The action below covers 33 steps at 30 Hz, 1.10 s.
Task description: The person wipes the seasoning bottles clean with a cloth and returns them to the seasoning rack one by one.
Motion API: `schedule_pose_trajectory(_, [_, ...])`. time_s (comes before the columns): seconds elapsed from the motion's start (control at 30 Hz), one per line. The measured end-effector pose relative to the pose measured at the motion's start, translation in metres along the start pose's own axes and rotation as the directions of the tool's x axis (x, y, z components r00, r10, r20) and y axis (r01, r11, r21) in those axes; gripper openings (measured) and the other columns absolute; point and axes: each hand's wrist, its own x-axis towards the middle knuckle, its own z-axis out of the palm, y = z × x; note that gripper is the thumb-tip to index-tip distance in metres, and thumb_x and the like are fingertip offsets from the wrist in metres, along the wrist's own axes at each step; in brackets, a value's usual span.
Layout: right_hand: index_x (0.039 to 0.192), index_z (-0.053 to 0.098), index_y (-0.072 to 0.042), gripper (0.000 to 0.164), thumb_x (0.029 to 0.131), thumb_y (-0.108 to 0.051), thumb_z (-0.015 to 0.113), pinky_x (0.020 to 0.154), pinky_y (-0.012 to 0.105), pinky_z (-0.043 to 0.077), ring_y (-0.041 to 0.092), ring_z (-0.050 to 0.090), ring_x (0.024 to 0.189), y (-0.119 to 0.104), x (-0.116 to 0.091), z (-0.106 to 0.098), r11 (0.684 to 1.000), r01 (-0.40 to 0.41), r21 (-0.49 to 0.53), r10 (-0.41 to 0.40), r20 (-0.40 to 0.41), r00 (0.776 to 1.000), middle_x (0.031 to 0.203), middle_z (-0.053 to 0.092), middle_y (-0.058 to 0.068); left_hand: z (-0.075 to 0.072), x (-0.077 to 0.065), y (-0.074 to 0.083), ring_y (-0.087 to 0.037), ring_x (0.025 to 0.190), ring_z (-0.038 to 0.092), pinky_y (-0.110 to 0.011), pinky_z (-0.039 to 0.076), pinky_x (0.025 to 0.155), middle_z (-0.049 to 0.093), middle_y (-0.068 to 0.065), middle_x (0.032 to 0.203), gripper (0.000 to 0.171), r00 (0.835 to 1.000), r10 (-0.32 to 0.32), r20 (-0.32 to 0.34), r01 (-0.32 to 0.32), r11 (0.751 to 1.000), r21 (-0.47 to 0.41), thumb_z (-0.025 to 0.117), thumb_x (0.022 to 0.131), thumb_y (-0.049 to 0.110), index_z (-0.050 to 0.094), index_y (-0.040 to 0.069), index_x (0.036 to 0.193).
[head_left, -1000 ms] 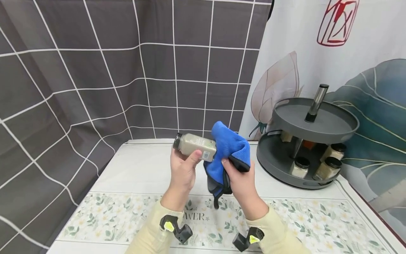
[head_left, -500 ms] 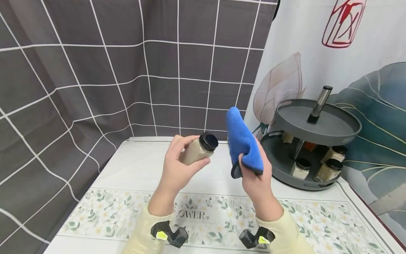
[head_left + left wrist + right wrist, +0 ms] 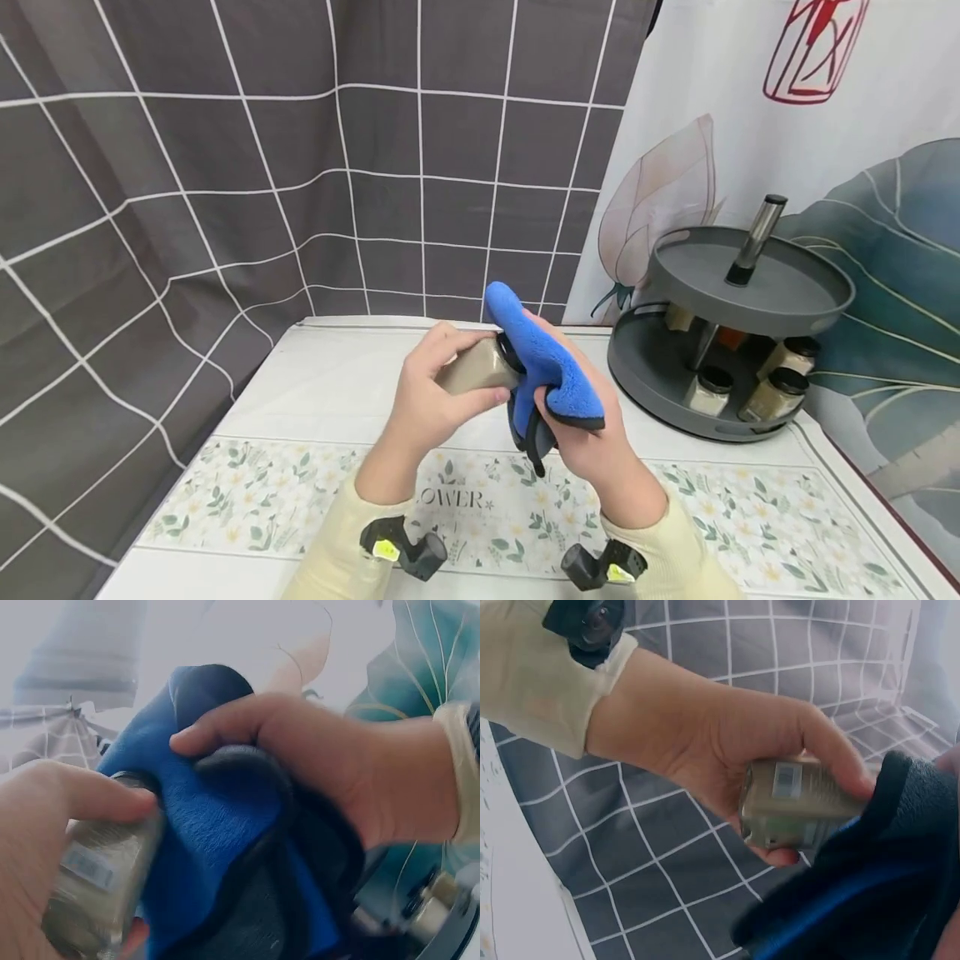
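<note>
My left hand (image 3: 429, 396) grips a squarish spice jar (image 3: 474, 368) by its body, thumb on one side and fingers on the other. The jar is tilted, its black lid pointing right into a blue cloth (image 3: 551, 358) with dark edging. My right hand (image 3: 592, 417) holds that cloth bunched over the lid, which it mostly hides. In the left wrist view the cloth (image 3: 202, 817) wraps the lid end of the jar (image 3: 105, 877). The right wrist view shows the jar's base and a barcode label (image 3: 787, 780).
A grey two-tier turntable rack (image 3: 750, 321) stands at the right rear, with several black-lidded jars (image 3: 780, 392) on its lower tier. A floral runner (image 3: 300, 500) crosses the white table (image 3: 330, 392). A dark checked curtain (image 3: 375, 200) hangs behind and to the left.
Half a second ago the cloth was apart from the jar; now it covers the lid. Earlier the jar's base faced the cloth; my left hand has turned it round.
</note>
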Motion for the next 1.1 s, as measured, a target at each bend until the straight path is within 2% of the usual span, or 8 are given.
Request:
schedule_pose_trajectory(0.2, [0.138, 0.054, 0.007, 0.052, 0.099, -0.028, 0.060, 0.118, 0.048, 0.034, 0.039, 0.044, 0.140, 0.006, 0.001, 0.000, 0.989, 0.114, -0.096, -0.110, 0.048, 0.993, 0.148, 0.051, 0.021, -0.002, 0.000, 0.008, -0.018, 0.087, 0.062, -0.028, 0.054, 0.071, 0.068, -0.004, 0.098, 0.048, 0.919, -0.383, 0.087, 0.393, 0.885, -0.248, 0.077, 0.074, 0.004, 0.067, -0.008, 0.119])
schedule_pose_trajectory(0.33, [0.140, 0.055, 0.001, 0.058, 0.083, -0.009, 0.064, 0.119, 0.045, 0.033, 0.037, 0.043, 0.141, 0.007, 0.000, -0.002, 0.992, 0.046, -0.119, -0.036, 0.082, 0.996, 0.148, 0.052, 0.018, -0.005, -0.002, 0.008, -0.018, 0.083, 0.057, -0.028, 0.050, 0.066, 0.062, -0.003, 0.091, 0.050, 0.976, -0.213, 0.052, 0.209, 0.976, 0.062, 0.088, 0.068, 0.009, 0.074, 0.000, 0.116])
schedule_pose_trajectory(0.47, [0.138, 0.054, 0.006, 0.054, 0.085, 0.010, 0.059, 0.111, 0.035, 0.044, 0.024, 0.056, 0.130, 0.002, -0.001, -0.002, 0.988, -0.150, -0.021, 0.150, 0.017, 0.988, 0.139, 0.060, 0.011, -0.006, -0.002, 0.003, -0.019, 0.081, 0.051, -0.029, 0.046, 0.063, 0.054, -0.004, 0.088, 0.053, 0.997, 0.071, 0.043, -0.079, 0.974, 0.212, 0.092, 0.064, 0.008, 0.076, 0.004, 0.113])
schedule_pose_trajectory(0.6, [0.139, 0.057, -0.001, 0.049, 0.092, 0.013, 0.056, 0.103, 0.028, 0.049, 0.016, 0.062, 0.119, -0.002, -0.002, 0.000, 0.961, -0.240, 0.134, 0.251, -0.066, 0.966, 0.133, 0.064, 0.002, 0.001, -0.001, 0.002, -0.019, 0.082, 0.054, -0.028, 0.048, 0.064, 0.059, -0.004, 0.092, 0.050, 0.997, -0.075, -0.018, 0.075, 0.997, -0.013, 0.088, 0.067, 0.003, 0.073, 0.000, 0.115])
schedule_pose_trajectory(0.77, [0.145, 0.051, 0.001, 0.044, 0.102, -0.008, 0.056, 0.114, 0.037, 0.040, 0.026, 0.049, 0.138, 0.008, 0.002, -0.001, 0.999, -0.047, -0.019, 0.046, -0.048, 0.998, 0.148, 0.054, 0.011, 0.018, 0.001, 0.002, -0.017, 0.082, 0.062, -0.026, 0.054, 0.065, 0.067, -0.005, 0.095, 0.047, 0.883, -0.468, 0.039, 0.437, 0.789, -0.431, 0.074, 0.075, 0.001, 0.066, -0.011, 0.120])
schedule_pose_trajectory(0.83, [0.141, 0.054, 0.005, 0.045, 0.099, -0.010, 0.060, 0.114, 0.039, 0.040, 0.029, 0.051, 0.137, 0.015, 0.001, -0.002, 0.991, 0.027, -0.130, -0.031, -0.033, 0.999, 0.145, 0.056, 0.016, 0.020, 0.000, 0.001, -0.016, 0.082, 0.061, -0.026, 0.054, 0.066, 0.066, -0.003, 0.094, 0.047, 0.870, -0.491, 0.047, 0.473, 0.803, -0.362, 0.076, 0.076, 0.003, 0.067, -0.008, 0.121])
schedule_pose_trajectory(0.93, [0.136, 0.057, 0.007, 0.050, 0.086, 0.006, 0.053, 0.115, 0.042, 0.040, 0.035, 0.052, 0.134, 0.025, -0.001, -0.009, 0.981, -0.001, -0.195, 0.004, 0.015, 1.000, 0.141, 0.058, 0.022, 0.020, -0.001, -0.002, -0.017, 0.083, 0.057, -0.029, 0.051, 0.067, 0.061, -0.002, 0.093, 0.050, 0.926, -0.377, 0.018, 0.377, 0.926, 0.001, 0.086, 0.073, 0.010, 0.073, 0.002, 0.120])
schedule_pose_trajectory(1.1, [0.138, 0.059, -0.004, 0.042, 0.096, -0.004, 0.056, 0.105, 0.049, 0.047, 0.035, 0.060, 0.122, 0.044, -0.009, -0.024, 0.814, -0.484, -0.321, 0.479, -0.102, 0.872, 0.133, 0.064, 0.019, 0.015, 0.002, -0.019, -0.018, 0.084, 0.058, -0.034, 0.051, 0.068, 0.062, -0.002, 0.097, 0.052, 0.963, -0.269, -0.024, 0.259, 0.895, 0.362, 0.090, 0.074, 0.025, 0.074, 0.013, 0.121])
